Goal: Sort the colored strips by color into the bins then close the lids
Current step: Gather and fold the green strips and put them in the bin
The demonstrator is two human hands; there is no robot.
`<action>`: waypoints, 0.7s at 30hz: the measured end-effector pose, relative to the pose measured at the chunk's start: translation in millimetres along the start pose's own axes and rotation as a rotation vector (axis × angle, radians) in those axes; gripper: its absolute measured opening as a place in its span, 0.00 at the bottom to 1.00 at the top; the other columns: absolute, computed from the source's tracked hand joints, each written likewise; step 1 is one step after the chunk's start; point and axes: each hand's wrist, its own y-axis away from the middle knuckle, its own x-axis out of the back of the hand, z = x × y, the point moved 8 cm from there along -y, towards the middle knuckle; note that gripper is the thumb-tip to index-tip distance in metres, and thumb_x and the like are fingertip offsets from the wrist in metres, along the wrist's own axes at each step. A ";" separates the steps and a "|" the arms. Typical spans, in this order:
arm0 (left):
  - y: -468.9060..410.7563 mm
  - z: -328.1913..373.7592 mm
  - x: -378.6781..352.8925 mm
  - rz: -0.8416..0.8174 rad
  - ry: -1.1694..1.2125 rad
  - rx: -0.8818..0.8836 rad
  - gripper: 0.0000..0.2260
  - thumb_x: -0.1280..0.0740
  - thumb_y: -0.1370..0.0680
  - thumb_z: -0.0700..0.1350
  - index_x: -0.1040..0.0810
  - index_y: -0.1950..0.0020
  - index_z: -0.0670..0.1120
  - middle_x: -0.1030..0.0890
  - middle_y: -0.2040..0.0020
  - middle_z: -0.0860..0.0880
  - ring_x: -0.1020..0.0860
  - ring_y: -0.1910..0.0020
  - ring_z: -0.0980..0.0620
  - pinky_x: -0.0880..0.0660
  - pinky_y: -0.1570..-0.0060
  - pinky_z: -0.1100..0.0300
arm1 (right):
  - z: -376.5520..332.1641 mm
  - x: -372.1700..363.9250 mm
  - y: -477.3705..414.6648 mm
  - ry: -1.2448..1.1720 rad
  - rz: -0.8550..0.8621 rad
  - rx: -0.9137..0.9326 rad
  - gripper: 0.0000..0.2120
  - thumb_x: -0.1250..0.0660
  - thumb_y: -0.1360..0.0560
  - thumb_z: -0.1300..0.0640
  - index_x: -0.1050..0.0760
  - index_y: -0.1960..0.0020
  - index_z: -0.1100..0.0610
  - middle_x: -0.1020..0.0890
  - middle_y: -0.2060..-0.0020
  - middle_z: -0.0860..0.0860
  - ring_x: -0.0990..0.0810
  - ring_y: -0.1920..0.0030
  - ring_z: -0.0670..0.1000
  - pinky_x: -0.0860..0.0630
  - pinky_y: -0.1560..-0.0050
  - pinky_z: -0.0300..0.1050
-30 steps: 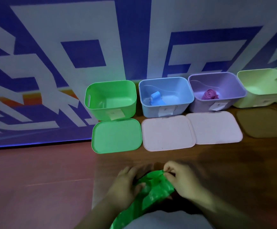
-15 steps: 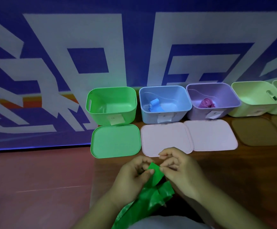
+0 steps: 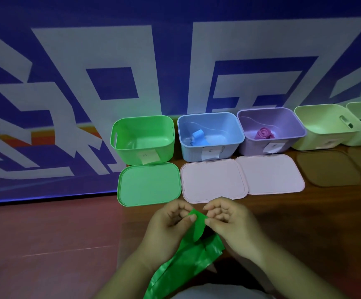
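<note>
Pinching the green strip (image 3: 193, 244) between left hand (image 3: 171, 225) and right hand (image 3: 231, 223), the person has blue and pink sorted, green bin (image 3: 143, 138) empty, lids (image 3: 149, 184) off.

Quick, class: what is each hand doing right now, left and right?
Left hand: pinches the green strip at its top end.
Right hand: pinches the same strip from the other side.

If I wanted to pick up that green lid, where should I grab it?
Likely the near edge of the green lid, from the person's side: it lies flat, with the green bin close behind and a pale lid crowding its right.
</note>
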 end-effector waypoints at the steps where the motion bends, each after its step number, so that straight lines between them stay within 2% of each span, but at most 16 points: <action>1: 1.2 -0.9 0.1 0.010 -0.010 0.005 0.02 0.29 0.25 0.42 0.20 0.54 0.47 0.24 0.62 0.34 0.25 0.64 0.44 0.27 0.61 0.46 | 2.1 -1.7 0.1 0.001 -0.004 -0.009 0.14 0.26 0.30 0.67 0.18 0.56 0.48 0.17 0.63 0.48 0.20 0.62 0.44 0.22 0.58 0.37; 6: 4.5 -12.7 12.8 0.111 -0.081 0.048 0.08 0.30 0.22 0.36 0.21 0.58 0.48 0.24 0.66 0.47 0.27 0.66 0.51 0.28 0.63 0.56 | 23.9 4.7 -7.2 0.017 0.018 -0.072 0.11 0.26 0.31 0.67 0.18 0.56 0.52 0.16 0.62 0.52 0.19 0.63 0.44 0.23 0.58 0.34; 8: 7.3 -19.0 21.1 0.146 -0.082 0.078 0.08 0.31 0.22 0.35 0.22 0.59 0.46 0.24 0.66 0.46 0.27 0.66 0.50 0.28 0.63 0.55 | 51.1 14.2 -11.3 0.111 0.080 -0.150 0.10 0.25 0.31 0.65 0.19 0.58 0.52 0.16 0.64 0.51 0.18 0.63 0.43 0.25 0.60 0.31; 10: 12.0 -24.6 27.6 0.173 -0.099 0.103 0.07 0.31 0.23 0.34 0.23 0.59 0.43 0.25 0.67 0.48 0.28 0.67 0.54 0.29 0.64 0.60 | 84.5 14.0 -12.1 0.246 0.078 -0.232 0.10 0.24 0.32 0.63 0.20 0.60 0.50 0.16 0.65 0.49 0.17 0.60 0.45 0.27 0.62 0.29; 12: 16.9 -29.9 33.4 0.196 -0.126 0.129 0.08 0.31 0.23 0.33 0.23 0.60 0.42 0.25 0.67 0.49 0.28 0.68 0.57 0.30 0.65 0.64 | 115.0 4.8 -11.6 0.384 0.030 -0.283 0.10 0.24 0.32 0.61 0.20 0.58 0.48 0.16 0.60 0.47 0.17 0.55 0.49 0.27 0.59 0.32; 14: 20.9 -36.6 38.2 0.203 -0.134 0.150 0.09 0.31 0.23 0.34 0.23 0.61 0.44 0.24 0.67 0.49 0.27 0.67 0.55 0.28 0.65 0.61 | 136.0 1.6 -11.8 0.524 0.042 -0.312 0.10 0.24 0.31 0.58 0.19 0.51 0.50 0.16 0.53 0.48 0.17 0.50 0.50 0.27 0.53 0.38; 16: 24.0 -43.5 42.6 0.204 -0.121 0.172 0.10 0.31 0.23 0.34 0.22 0.61 0.46 0.23 0.67 0.48 0.26 0.66 0.52 0.28 0.63 0.55 | 149.2 2.7 -12.7 0.608 0.066 -0.348 0.14 0.25 0.31 0.57 0.20 0.45 0.52 0.16 0.50 0.49 0.18 0.47 0.51 0.28 0.51 0.38; 21: 27.8 -47.5 48.5 0.200 -0.130 0.190 0.10 0.31 0.22 0.35 0.22 0.60 0.46 0.23 0.66 0.47 0.27 0.65 0.50 0.29 0.61 0.50 | 165.6 -1.3 -13.1 0.665 0.037 -0.403 0.11 0.28 0.29 0.58 0.20 0.47 0.52 0.15 0.52 0.49 0.17 0.49 0.52 0.28 0.52 0.39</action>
